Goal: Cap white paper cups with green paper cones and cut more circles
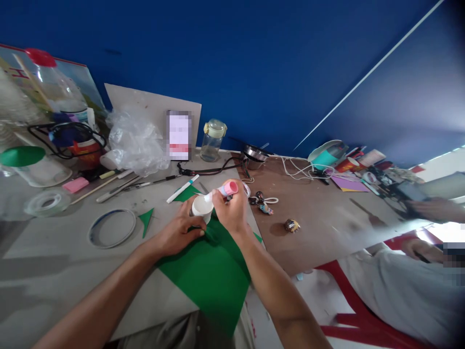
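Note:
My left hand (185,228) is wrapped around a white paper cup (202,206), which is tipped toward me above the table. In my right hand (231,209) is a glue stick (229,188) with a pink end, its white tip at the cup's rim. A large sheet of green paper (214,271) lies under both hands and hangs over the table's front edge. Beyond the cup lies a smaller green paper piece (186,193), with a white marker (182,189) across it. A green paper triangle (146,221) rests to the left of my left hand.
A ring (112,228), tape roll (46,202) and pink eraser (75,184) lie at left. Behind stand a phone (179,135) and a glass jar (212,140). Small trinkets (291,225) lie on the brown table part (316,218). Another person sits at right.

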A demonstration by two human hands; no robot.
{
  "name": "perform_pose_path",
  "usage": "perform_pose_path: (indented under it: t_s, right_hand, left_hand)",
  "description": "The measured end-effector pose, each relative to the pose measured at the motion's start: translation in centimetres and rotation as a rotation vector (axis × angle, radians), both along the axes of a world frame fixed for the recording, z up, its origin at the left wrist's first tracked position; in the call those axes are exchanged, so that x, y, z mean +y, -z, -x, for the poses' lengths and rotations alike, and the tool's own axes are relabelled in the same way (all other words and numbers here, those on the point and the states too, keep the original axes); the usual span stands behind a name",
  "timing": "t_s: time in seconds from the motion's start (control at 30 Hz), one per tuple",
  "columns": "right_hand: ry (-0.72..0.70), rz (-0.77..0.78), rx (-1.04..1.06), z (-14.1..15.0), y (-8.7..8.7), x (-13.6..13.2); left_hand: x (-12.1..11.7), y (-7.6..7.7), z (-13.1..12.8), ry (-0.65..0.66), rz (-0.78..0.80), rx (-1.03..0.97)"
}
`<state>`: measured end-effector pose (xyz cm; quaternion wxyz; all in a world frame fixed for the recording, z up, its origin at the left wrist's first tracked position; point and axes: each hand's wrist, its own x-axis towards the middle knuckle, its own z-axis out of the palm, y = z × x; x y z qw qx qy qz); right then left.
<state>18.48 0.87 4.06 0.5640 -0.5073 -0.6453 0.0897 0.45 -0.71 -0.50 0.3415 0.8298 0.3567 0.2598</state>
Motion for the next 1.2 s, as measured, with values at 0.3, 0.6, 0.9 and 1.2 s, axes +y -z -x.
perform_pose_path:
  t_s: [0.3, 0.6, 0.9, 1.2]
  right_hand:
    - [-0.100, 0.277, 0.229, -0.4, -0.8, -0.3]
    - [-0.317, 0.480, 1.030, -1.2, 0.3, 1.6]
    - [-0.296, 0.583, 1.256, -2.4, 1.2, 3.0]
    - [-0.226, 0.607, 1.248, -2.4, 1.9, 3.8]
  left_hand:
    - [0.0, 0.1, 0.0, -0.008, -0.013, 0.005]
    - [0.0, 0.3, 0.0, -0.006, 0.017, 0.011]
    - [-0.1, 0.4, -0.1, -0.041, -0.002, 0.049]
    - [-0.3, -0.7, 0.0, -0.032, 0.053, 0.023]
